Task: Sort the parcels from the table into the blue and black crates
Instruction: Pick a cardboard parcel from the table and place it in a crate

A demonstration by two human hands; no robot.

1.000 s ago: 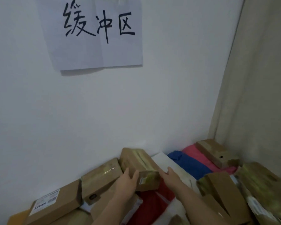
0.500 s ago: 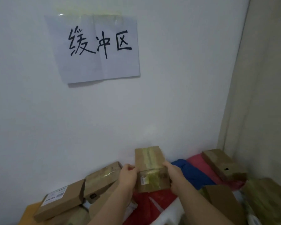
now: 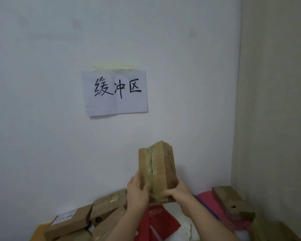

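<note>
left hand (image 3: 137,192) and right hand (image 3: 180,192) grip an upright, tape-seamed brown cardboard parcel (image 3: 157,169).

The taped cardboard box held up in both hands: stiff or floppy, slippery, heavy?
The taped cardboard box probably handles stiff: its edges stay straight though only its lower end is held. The glossy tape may be slick. The left hand and right hand hold it upright, suggesting modest weight.

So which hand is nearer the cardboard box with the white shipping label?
Left. The left hand grips the taped box on the side facing the labelled box; the right hand is beyond.
</note>
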